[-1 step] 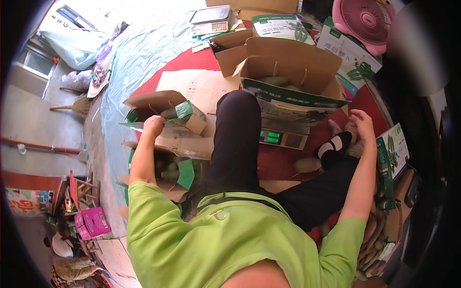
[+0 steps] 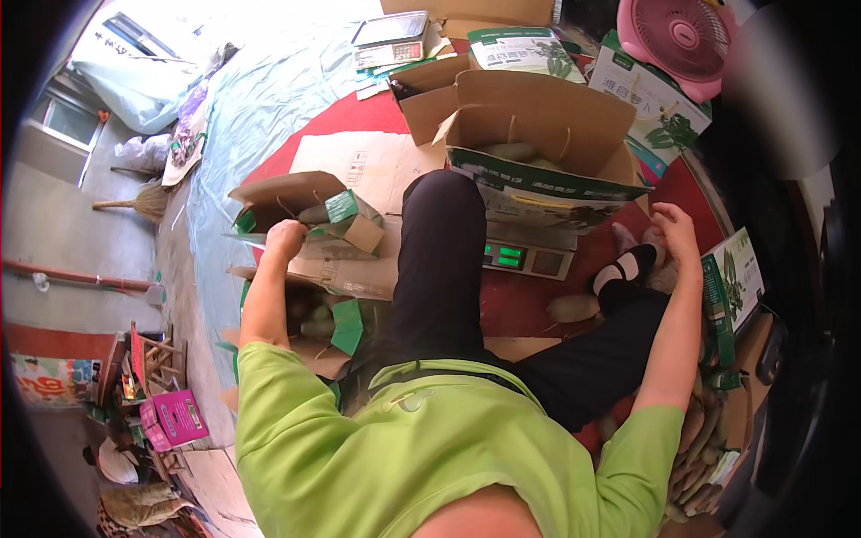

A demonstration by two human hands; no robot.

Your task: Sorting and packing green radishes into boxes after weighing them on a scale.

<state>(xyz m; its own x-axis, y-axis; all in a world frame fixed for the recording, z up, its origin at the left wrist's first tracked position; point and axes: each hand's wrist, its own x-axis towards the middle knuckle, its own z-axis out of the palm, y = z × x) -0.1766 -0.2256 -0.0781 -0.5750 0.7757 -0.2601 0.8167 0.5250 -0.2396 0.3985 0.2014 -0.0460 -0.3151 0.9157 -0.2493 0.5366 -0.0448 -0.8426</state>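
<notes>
left hand closed in a fist on the flap of the green-and-brown carton at the person's left, beside the raised knee | right hand fingers loosely spread, holding nothing, near the black shoe | digital scale on red mat; open cardboard box behind it

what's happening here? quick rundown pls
A person in a green shirt sits on the floor among cardboard boxes. The left hand rests on the flap of a box at their left side. The right hand reaches out to the right, near a green-printed carton, holding nothing visible. An open box sits on a scale in front of their knees.
</notes>
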